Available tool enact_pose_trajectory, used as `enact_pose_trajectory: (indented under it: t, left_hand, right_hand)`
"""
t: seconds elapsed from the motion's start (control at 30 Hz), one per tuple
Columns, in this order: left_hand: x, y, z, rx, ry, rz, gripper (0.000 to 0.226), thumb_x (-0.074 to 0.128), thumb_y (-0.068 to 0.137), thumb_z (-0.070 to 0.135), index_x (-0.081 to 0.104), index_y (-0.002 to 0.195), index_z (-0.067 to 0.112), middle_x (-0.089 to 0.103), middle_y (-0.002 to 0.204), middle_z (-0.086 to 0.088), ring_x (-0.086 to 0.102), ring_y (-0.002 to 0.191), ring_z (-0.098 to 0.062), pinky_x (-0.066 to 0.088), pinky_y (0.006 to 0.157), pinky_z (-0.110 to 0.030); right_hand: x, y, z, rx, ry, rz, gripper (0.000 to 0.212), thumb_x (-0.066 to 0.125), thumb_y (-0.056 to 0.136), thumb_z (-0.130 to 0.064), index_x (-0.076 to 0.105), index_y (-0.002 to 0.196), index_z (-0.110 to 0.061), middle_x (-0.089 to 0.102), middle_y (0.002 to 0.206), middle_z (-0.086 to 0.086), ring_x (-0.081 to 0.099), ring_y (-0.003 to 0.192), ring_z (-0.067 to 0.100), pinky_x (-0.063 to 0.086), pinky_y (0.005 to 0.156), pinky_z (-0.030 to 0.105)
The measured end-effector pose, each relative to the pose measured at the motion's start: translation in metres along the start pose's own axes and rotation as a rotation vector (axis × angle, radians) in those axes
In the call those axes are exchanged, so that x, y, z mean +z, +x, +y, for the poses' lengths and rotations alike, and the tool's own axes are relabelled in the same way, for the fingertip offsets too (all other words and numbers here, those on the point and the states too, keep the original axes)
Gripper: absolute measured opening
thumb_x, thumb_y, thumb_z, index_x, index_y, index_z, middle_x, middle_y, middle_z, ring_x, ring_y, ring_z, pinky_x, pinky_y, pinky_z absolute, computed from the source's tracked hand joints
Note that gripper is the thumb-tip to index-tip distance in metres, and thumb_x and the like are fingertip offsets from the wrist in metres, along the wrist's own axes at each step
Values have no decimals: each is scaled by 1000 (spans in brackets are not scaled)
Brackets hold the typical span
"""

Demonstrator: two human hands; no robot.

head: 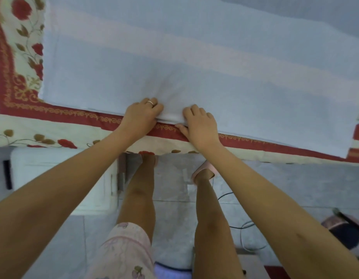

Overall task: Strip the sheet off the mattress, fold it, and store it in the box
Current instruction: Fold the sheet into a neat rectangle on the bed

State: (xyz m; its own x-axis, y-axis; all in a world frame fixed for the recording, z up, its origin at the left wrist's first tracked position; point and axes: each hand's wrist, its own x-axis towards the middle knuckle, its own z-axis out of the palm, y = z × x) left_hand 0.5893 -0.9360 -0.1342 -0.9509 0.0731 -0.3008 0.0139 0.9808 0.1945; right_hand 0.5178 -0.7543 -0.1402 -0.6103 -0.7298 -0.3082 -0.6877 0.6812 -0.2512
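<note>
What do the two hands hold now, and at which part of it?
The left hand and right hand both grip the pale sheet at its near edge.

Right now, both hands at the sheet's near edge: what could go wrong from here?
1. The left hand and right hand grip the sheet close together at mid-edge. Its long ends are unsupported, so the layers may slide apart on lifting.
2. The right thumb sits against the red border of the floral cover, which might get pinched along.
3. A cable lies on the floor by the feet: possible trip when stepping away.
</note>
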Motion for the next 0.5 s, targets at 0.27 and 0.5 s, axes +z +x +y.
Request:
enact_pose_trajectory:
  t: [0.27,0.5]
  left_hand:
    - [-3,0,-4,11,-29,8,21,72,59,-5,55,69,2,53,67,-14,55,58,-31,23,43,-21]
    - [7,3,-8,14,-24,-65,19,65,60,-14,55,61,2,48,59,-11,49,51,-28,24,45,-20]
  right_hand:
    - [0,21,-32,47,-12,0,35,75,53,-5,62,85,-6,58,70,9,54,54,24,31,51,27]
    - [-7,3,25,4,55,-182,22,47,77,9,57,94,0,56,94,18,57,79,35,21,54,31]
